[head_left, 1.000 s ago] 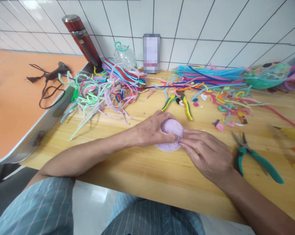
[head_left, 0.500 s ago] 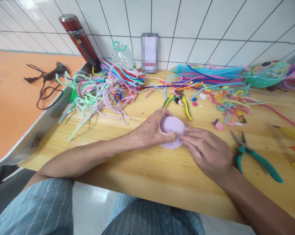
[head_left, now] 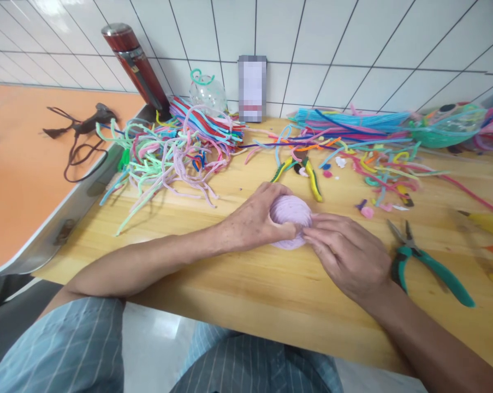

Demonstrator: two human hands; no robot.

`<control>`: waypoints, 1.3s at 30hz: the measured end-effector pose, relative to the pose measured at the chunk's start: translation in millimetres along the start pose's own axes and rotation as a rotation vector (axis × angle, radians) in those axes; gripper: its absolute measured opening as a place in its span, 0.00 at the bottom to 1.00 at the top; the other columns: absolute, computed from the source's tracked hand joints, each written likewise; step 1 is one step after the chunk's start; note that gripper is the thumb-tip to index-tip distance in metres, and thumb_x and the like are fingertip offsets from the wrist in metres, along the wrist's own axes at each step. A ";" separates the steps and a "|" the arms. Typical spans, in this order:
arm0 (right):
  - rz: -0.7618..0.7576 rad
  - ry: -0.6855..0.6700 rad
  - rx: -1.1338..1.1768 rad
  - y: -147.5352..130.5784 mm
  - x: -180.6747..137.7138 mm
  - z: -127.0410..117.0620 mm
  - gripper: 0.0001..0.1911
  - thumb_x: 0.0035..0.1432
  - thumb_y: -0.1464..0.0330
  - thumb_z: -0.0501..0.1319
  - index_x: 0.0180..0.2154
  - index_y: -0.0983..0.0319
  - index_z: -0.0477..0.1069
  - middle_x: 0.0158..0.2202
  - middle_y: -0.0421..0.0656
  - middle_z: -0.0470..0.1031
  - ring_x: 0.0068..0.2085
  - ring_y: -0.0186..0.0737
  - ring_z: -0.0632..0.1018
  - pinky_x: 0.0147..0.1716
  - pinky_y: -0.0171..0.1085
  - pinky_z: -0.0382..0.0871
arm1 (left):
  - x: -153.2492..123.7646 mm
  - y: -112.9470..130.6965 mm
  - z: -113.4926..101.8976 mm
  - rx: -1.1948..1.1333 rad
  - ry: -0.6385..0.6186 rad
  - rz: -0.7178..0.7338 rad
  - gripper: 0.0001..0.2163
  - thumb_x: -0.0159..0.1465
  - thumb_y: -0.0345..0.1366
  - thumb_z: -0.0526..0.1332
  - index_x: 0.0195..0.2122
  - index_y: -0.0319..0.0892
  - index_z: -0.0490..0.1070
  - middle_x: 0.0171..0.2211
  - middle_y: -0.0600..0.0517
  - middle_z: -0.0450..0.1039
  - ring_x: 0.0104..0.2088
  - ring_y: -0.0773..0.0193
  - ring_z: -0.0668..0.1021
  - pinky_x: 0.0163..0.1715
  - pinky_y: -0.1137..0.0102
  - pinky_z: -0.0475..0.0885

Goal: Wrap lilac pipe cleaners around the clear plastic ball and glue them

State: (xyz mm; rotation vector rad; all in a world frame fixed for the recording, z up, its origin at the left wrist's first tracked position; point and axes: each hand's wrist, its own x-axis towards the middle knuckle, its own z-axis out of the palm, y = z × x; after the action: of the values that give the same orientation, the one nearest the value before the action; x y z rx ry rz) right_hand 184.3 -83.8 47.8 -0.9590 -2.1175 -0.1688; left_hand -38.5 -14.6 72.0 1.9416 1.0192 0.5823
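Note:
A lilac ball wound from pipe cleaner (head_left: 290, 209) is held just above the wooden table, in front of my body. My left hand (head_left: 254, 221) is wrapped round its left side, with the thumb pressed across the front. At the ball's right edge, the fingers of my right hand (head_left: 348, 254) are pinched together against it. What lies between those fingertips is hidden; it may be the end of the strand. Green-handled pliers (head_left: 414, 251) lie open beside my right hand. Beyond the ball are yellow-handled pliers (head_left: 312, 177), partly covered by scraps.
Loose pipe cleaners (head_left: 168, 158) are heaped at the left; a blue bundle (head_left: 352, 121) lies at the back right. A phone (head_left: 252, 87) leans on the tiled wall. A red flask (head_left: 135, 68) and a clear ball (head_left: 208, 95) stand left of it. The orange table (head_left: 21, 180) adjoins.
The whole view has shifted slightly to the right. Both hands keep the same hold on the lilac ball, with hardly any visible movement.

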 end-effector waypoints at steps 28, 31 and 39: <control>-0.006 -0.002 0.049 4.8 0.5 3.8 0.08 0.64 0.76 0.69 0.42 0.59 0.76 0.39 0.45 0.86 0.44 0.44 0.88 0.45 0.42 0.85 | -2.9 5.5 -0.4 0.001 -0.020 -0.105 0.26 0.59 0.48 0.70 0.53 0.43 0.66 0.50 0.45 0.75 0.51 0.48 0.79 0.55 0.49 0.77; 0.010 0.004 0.049 4.1 1.8 3.7 0.08 0.63 0.77 0.69 0.42 0.60 0.77 0.39 0.46 0.86 0.45 0.44 0.88 0.45 0.41 0.84 | -4.1 3.9 3.2 -0.019 0.015 -0.078 0.26 0.59 0.48 0.70 0.55 0.43 0.66 0.53 0.43 0.74 0.53 0.48 0.78 0.58 0.48 0.76; -0.029 0.011 0.025 1.9 3.6 0.8 0.09 0.62 0.77 0.70 0.42 0.60 0.77 0.37 0.44 0.86 0.44 0.44 0.88 0.46 0.41 0.85 | -4.4 -6.8 8.1 0.056 0.050 0.082 0.25 0.63 0.48 0.68 0.57 0.43 0.68 0.55 0.42 0.72 0.59 0.48 0.74 0.65 0.47 0.70</control>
State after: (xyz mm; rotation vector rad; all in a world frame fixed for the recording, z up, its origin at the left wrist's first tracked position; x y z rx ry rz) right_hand 183.7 -80.0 49.5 -0.9107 -2.1193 -0.1623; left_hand -38.2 -19.9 61.8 2.0351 1.0002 0.6569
